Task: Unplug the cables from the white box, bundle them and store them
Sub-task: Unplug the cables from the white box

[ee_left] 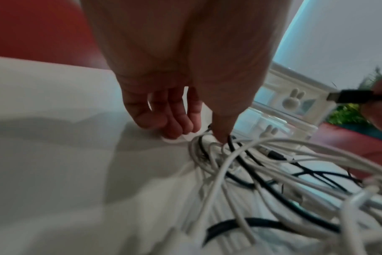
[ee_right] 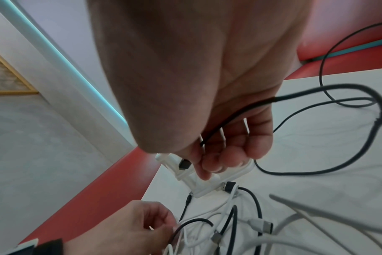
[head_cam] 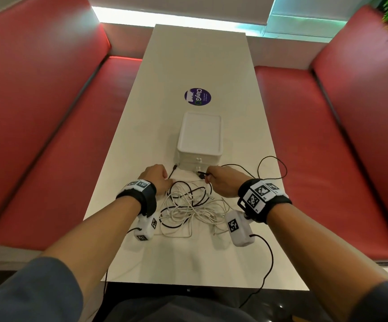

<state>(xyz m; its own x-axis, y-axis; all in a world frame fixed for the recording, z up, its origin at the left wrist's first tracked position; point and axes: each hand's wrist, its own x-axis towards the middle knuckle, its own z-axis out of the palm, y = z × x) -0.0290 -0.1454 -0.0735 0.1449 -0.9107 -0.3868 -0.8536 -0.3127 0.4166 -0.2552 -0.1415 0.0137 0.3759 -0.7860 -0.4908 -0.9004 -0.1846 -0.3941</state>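
A white drawer box (head_cam: 199, 138) with rabbit-shaped knobs (ee_left: 293, 100) stands mid-table. In front of it lies a tangle of white and black cables (head_cam: 188, 205). My right hand (head_cam: 209, 177) pinches a black cable just behind its USB plug (head_cam: 202, 175), which hangs free in front of the lowest drawer (ee_right: 184, 163). That cable loops away to the right (head_cam: 272, 168). My left hand (head_cam: 165, 180) sits at the tangle's left edge, fingers curled (ee_left: 177, 124), thumb and fingertips holding several strands (ee_right: 170, 229). Another black plug (head_cam: 175, 168) lies loose by the box's left corner.
A round purple sticker (head_cam: 197, 96) sits on the white table (head_cam: 142, 140) behind the box. Red padded benches run along the left (head_cam: 49, 135) and right (head_cam: 327, 147) sides. The near table edge (head_cam: 200, 284) is just below my forearms.
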